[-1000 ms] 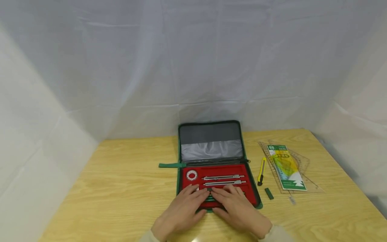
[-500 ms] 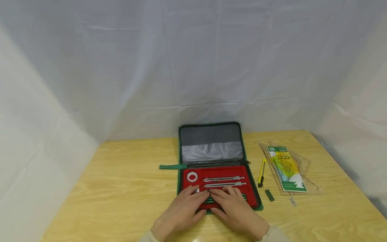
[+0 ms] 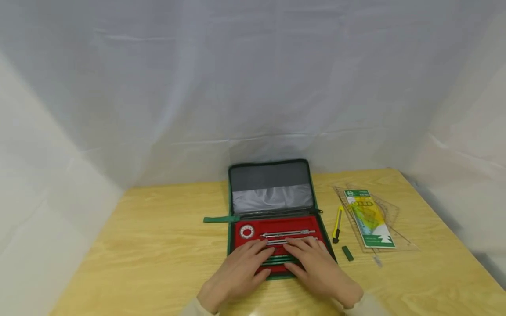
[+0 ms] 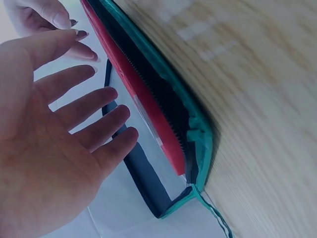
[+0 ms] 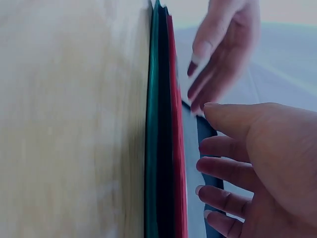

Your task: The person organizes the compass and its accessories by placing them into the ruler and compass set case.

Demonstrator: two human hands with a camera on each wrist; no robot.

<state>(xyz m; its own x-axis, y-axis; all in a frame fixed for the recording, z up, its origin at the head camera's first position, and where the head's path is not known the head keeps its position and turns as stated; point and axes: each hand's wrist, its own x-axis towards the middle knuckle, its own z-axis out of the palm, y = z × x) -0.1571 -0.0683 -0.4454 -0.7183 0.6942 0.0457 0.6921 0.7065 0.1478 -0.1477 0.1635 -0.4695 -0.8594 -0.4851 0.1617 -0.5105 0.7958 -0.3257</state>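
In the head view an unzipped drawing-set case [image 3: 231,239] lies with its grey lid raised behind. Its red tray [image 3: 282,224] bears a round white ring [image 3: 247,231], two metal compasses [image 3: 287,234] and green pencils [image 3: 278,260]. My left hand [image 3: 243,268] is over the tray's front left, and my right hand [image 3: 316,268] over its front right. Both have loosely extended fingers and hold nothing. The left wrist view shows that palm [image 4: 47,144] above the red tray edge [image 4: 148,114]. In the right wrist view, fingers [image 5: 225,171] stand apart from the tray.
Right of the case lie a yellow utility knife [image 3: 338,224] and a small dark green block [image 3: 347,253]. Beyond them a printed green-and-yellow packet [image 3: 369,219] rests on transparent set squares [image 3: 395,237]. A green strap [image 3: 217,219] sticks out left. White sheeting [image 3: 253,87] surrounds the wooden table.
The hands have drawn apart from each other, uncovering more of the green pencils between them. Their fingertips are slightly farther forward over the tray. The whole head view has shifted slightly.
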